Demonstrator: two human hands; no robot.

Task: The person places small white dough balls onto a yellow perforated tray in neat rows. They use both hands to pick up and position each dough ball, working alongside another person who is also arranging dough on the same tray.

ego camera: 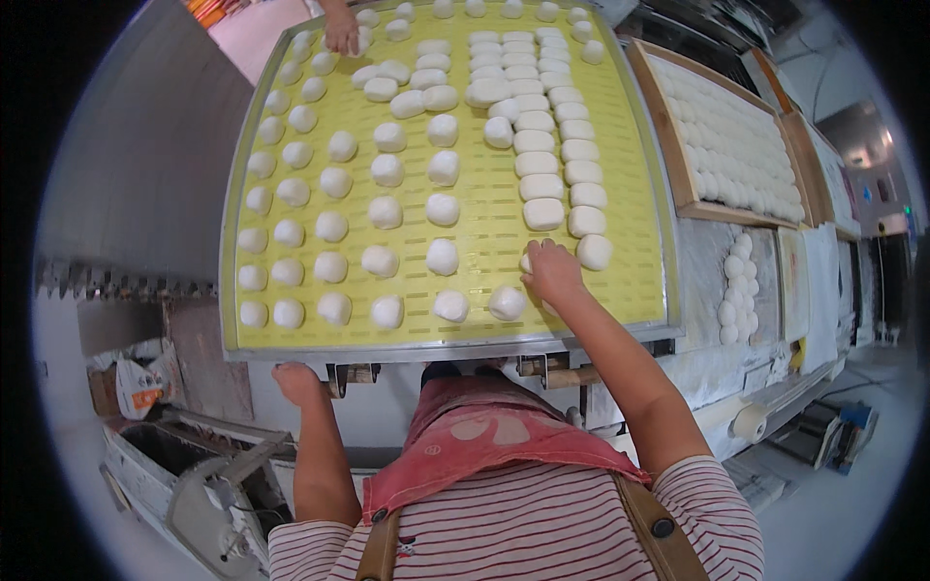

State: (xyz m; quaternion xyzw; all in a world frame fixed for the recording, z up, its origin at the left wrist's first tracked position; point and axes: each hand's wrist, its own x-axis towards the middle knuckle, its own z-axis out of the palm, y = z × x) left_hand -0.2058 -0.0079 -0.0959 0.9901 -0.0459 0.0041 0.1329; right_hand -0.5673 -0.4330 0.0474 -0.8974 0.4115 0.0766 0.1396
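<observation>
My right hand (554,270) is over the front right of a yellow perforated tray (479,327), its fingers around a white dough piece (525,263) that they mostly hide. Another round dough piece (507,303) lies just left of my wrist, and a larger one (594,252) sits to the right of my hand. Beyond my fingers, oblong dough pieces (543,214) line up in close columns. My left hand (296,383) is below the tray's front metal rim (407,351), at the left; its fingers are partly hidden, so I cannot tell whether it grips anything.
At the tray's far left, another person's hand (341,33) touches a dough piece. Round dough pieces (335,182) stand in spaced rows on the left. A wooden tray (672,138) packed with dough balls is at right, beside a floured worktop (697,290) holding a dough ball cluster (737,290).
</observation>
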